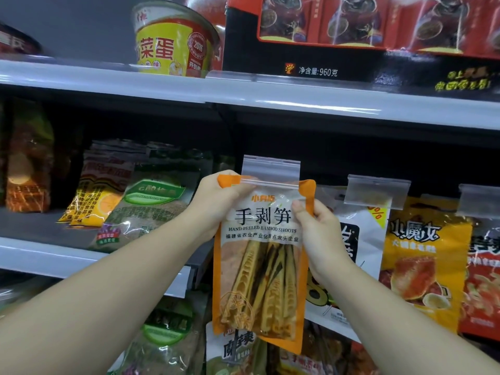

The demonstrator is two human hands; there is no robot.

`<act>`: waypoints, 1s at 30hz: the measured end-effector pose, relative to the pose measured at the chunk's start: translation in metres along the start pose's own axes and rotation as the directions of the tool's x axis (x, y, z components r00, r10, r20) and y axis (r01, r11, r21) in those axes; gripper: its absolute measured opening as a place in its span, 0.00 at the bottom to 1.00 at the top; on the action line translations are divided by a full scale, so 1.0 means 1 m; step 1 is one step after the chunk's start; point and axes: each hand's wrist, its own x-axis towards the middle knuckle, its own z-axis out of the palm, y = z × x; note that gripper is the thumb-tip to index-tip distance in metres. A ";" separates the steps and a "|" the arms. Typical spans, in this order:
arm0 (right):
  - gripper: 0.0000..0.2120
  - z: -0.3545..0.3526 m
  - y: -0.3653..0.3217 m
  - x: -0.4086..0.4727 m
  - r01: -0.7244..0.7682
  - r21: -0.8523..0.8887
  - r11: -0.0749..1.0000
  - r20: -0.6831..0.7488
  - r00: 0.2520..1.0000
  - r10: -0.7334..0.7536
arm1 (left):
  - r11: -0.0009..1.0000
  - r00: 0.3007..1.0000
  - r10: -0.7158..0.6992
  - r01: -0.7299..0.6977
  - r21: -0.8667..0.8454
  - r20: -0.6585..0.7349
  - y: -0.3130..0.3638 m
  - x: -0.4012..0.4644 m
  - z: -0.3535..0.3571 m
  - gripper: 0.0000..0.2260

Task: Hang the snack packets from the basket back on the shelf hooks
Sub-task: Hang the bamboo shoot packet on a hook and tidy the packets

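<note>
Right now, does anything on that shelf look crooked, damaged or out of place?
Nothing looks spilled or torn. The bamboo shoots packet is not hung yet: the left hand and right hand grip its top corners under the clear tag holder. The green packets on the left shelf lie slumped at angles rather than upright.

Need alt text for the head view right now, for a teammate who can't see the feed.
Both hands hold an orange bamboo shoots packet up at a clear price tag holder on a store shelf: the left hand grips its top left corner, the right hand pinches its right edge. Other snack packets hang to the right; a yellow noodle cup stands on the shelf above.
</note>
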 end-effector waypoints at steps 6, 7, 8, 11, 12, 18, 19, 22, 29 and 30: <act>0.14 0.003 -0.007 0.000 -0.002 0.035 0.999 -0.009 1.000 0.002 | 1.000 1.000 0.009 -0.009 -0.014 -0.001 0.000 -0.002 0.002 0.08; 0.12 0.004 -0.009 0.001 0.016 0.030 0.999 -0.005 1.000 -0.016 | 1.000 1.000 0.013 -0.013 -0.016 -0.007 0.001 -0.002 0.003 0.09; 0.10 0.005 -0.012 0.002 0.035 0.022 0.999 -0.001 0.999 -0.035 | 1.000 1.000 0.022 -0.022 -0.012 -0.013 0.002 -0.002 0.003 0.09; 0.09 0.007 -0.022 0.007 0.073 0.017 0.997 0.013 0.997 -0.074 | 0.999 0.998 0.047 -0.047 -0.001 -0.029 0.004 -0.003 0.004 0.09; 0.08 0.008 -0.024 0.008 0.072 0.012 0.997 0.011 0.997 -0.072 | 0.999 0.998 0.048 -0.048 -0.011 -0.029 0.005 -0.003 0.004 0.09; 0.07 0.017 -0.023 0.017 -0.008 0.017 1.000 -0.017 1.000 0.008 | 0.998 1.000 0.005 -0.006 -0.055 -0.026 0.010 -0.004 0.007 0.05; 0.07 0.018 -0.022 0.018 -0.018 0.016 1.000 -0.018 1.000 0.018 | 0.999 0.999 0.009 -0.010 -0.032 -0.036 0.009 -0.003 0.007 0.04; 0.09 0.019 -0.017 0.020 -0.040 -0.011 0.999 -0.045 0.998 0.040 | 0.999 0.999 0.013 -0.010 0.054 -0.048 0.005 0.000 0.007 0.02; 0.12 0.022 -0.010 0.038 -0.064 -0.137 0.988 -0.113 0.992 0.049 | 0.979 0.995 -0.036 0.053 0.197 -0.088 -0.001 0.017 0.007 0.07; 0.11 0.022 -0.011 0.041 -0.067 -0.168 0.984 -0.126 0.991 0.046 | 0.969 0.994 -0.035 0.060 0.240 -0.105 0.000 0.020 0.007 0.07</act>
